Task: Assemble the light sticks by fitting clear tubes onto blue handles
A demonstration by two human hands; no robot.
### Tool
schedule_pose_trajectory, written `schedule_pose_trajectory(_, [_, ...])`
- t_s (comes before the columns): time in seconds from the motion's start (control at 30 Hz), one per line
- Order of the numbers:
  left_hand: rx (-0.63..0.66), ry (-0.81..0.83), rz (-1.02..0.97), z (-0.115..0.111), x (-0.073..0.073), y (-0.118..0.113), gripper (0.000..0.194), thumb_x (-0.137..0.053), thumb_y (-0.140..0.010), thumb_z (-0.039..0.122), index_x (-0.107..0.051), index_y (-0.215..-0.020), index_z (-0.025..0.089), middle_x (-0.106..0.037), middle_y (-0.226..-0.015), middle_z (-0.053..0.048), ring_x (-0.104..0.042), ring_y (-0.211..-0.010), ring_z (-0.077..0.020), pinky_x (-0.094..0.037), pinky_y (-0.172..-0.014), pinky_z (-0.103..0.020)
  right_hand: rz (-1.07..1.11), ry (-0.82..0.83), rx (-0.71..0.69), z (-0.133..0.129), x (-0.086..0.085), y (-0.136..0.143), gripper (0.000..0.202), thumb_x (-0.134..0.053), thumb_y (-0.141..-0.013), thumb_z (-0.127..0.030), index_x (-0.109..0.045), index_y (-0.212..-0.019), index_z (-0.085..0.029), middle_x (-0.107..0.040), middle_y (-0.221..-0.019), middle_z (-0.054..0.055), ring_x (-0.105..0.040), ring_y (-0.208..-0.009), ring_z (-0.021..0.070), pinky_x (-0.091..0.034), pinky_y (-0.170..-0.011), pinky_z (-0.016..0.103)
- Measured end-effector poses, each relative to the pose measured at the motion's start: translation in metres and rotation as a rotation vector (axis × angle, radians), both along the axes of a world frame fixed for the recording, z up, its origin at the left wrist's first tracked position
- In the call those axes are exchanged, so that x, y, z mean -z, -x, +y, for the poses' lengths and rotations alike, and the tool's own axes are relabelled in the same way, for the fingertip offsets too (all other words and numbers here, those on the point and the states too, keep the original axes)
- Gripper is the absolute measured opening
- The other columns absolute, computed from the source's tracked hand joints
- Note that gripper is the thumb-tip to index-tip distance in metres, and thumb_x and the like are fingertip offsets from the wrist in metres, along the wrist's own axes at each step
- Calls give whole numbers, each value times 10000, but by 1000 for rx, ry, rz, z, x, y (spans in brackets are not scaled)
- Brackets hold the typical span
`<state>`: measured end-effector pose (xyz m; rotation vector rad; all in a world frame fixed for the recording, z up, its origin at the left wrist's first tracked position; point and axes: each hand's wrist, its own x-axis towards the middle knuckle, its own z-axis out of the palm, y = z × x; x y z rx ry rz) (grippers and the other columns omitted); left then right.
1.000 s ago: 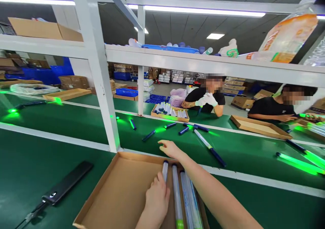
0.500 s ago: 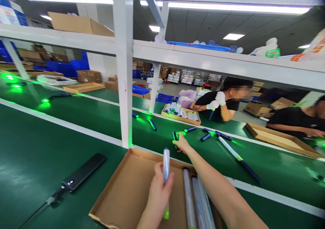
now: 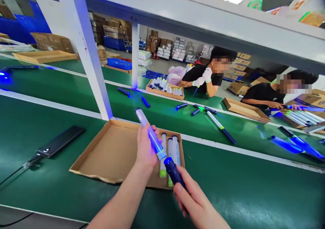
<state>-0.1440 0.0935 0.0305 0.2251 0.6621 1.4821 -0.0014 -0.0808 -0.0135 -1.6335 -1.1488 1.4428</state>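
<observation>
My left hand [image 3: 147, 146] is closed round a translucent light-stick tube [image 3: 144, 119] with a dark cap and a green band at its lower end. In my right hand [image 3: 189, 195] is a dark blue light-stick handle [image 3: 172, 169], its lit end up, close to the tube's green end. Whether the two touch I cannot tell. Beneath them, a shallow cardboard box [image 3: 101, 154] holds several similar tubes [image 3: 174, 147] along its right side.
A white post [image 3: 87, 49] rises behind the box. Several handles [image 3: 146, 102] and an assembled light stick [image 3: 220, 126] lie on the green surface beyond. A black power bank [image 3: 61, 141] with a cable is at left. Two co-workers [image 3: 201, 83] sit opposite.
My right hand has come back from the far strip with a handle and now meets my left hand over the box. The lights turned from green to mostly blue. The view tilted down.
</observation>
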Motion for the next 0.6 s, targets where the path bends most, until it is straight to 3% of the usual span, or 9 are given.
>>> schedule_pose_trajectory(0.13, [89, -35, -7, -23, -12, -18, 454, -869, -776, 468, -526, -937, 219, -551, -763, 59, -497, -553, -75, -432, -463, -168, 10, 22, -17, -4, -7, -4, 735, -550, -1015, -758, -440, -1635, -380, -621, -1303, 71, -629, -848, 194, -574, -760, 354])
schedule_pose_trajectory(0.23, [96, -52, 14, -28, -14, -26, 460, -848, -806, 523, -530, -916, 209, -547, -751, 54, -519, -558, -78, -465, -492, -177, 55, 2, -9, -9, -8, -8, 760, -553, -1016, -752, -437, -1625, -313, -649, -1100, 55, -627, -759, 188, -569, -726, 364])
schedule_pose_trajectory(0.37, [184, -106, 69, -24, -12, -28, 409, -883, -795, 394, -565, -945, 186, -611, -780, 20, -582, -614, -90, -523, -568, -187, 283, 64, 27, -14, -8, -11, 736, -613, -986, -748, -509, -1552, -289, -628, -943, 1, -572, -627, 140, -488, -555, 276])
schedule_pose_trajectory(0.47, [252, -148, 81, -21, -12, -28, 390, -893, -785, 308, -558, -944, 184, -589, -734, 35, -565, -593, -81, -503, -545, -168, 395, 57, 18, -16, -8, -14, 688, -655, -986, -703, -541, -1520, -285, -645, -925, -3, -555, -596, 118, -469, -531, 243])
schedule_pose_trajectory(0.53, [268, -168, 83, -21, -13, -31, 422, -910, -776, 319, -532, -919, 196, -546, -708, 58, -511, -556, -66, -462, -493, -153, 293, -3, 8, -16, -7, -16, 644, -646, -1016, -644, -532, -1543, -292, -671, -929, 12, -611, -631, 148, -523, -568, 268])
schedule_pose_trajectory(0.6, [209, -156, 86, -23, -14, -35, 491, -945, -744, 349, -506, -915, 209, -524, -727, 72, -474, -545, -55, -425, -452, -142, 30, -167, 16, -16, -5, -15, 576, -626, -1047, -568, -548, -1551, -302, -730, -1039, 65, -716, -791, 225, -608, -685, 337])
